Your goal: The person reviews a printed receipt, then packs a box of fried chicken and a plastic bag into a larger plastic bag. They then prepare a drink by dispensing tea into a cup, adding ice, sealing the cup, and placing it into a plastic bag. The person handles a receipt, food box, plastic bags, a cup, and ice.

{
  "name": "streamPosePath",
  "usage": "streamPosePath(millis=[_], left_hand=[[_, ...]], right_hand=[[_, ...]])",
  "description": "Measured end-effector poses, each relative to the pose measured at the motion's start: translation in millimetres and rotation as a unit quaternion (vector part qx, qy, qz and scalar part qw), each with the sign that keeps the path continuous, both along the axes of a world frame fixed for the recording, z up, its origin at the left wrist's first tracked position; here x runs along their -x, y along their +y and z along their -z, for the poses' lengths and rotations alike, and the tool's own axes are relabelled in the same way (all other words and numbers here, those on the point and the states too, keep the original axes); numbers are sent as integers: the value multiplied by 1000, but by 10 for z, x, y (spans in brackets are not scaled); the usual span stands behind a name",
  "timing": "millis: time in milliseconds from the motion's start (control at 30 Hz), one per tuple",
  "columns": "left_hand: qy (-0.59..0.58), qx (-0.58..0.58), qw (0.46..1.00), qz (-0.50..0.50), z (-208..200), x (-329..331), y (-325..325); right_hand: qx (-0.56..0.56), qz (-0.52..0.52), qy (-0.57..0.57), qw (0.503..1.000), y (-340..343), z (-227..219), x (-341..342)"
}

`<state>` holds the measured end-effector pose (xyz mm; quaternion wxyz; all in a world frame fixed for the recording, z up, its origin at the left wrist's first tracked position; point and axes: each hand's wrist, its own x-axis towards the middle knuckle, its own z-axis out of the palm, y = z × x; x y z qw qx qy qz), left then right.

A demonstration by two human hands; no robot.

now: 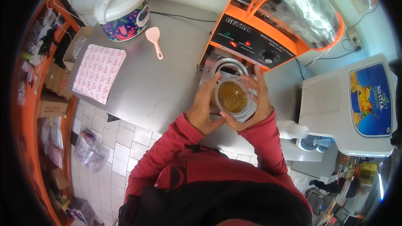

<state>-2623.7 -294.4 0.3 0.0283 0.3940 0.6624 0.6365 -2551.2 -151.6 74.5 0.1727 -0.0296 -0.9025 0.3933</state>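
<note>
Both hands [205,106] — round clear cup [233,97]

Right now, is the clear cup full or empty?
Full: the clear cup, held by both hands, shows brown liquid nearly up to its rim.

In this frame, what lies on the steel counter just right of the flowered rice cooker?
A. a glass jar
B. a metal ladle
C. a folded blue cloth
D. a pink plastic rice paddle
D: a pink plastic rice paddle lies flat on the steel counter beside the rice cooker, apart from both hands, which hold a cup of brown liquid at the sealing machine.
</note>
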Motion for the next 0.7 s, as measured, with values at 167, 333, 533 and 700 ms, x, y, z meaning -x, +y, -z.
streamPosePath(millis=[167,333,533,700], left_hand=[[-106,8,990,-95,361,-29,-317],[-389,22,917,85,906,-324,-565],[-580,-51,787,203,978,-643,-360],[-618,-189,724,242,819,-608,-262]], right_hand=[[-29,96,68,993,193,271,150],[-19,81,118,989,387,737,420],[-105,128,87,982,457,1191,501],[-138,127,86,978,498,1194,447]])
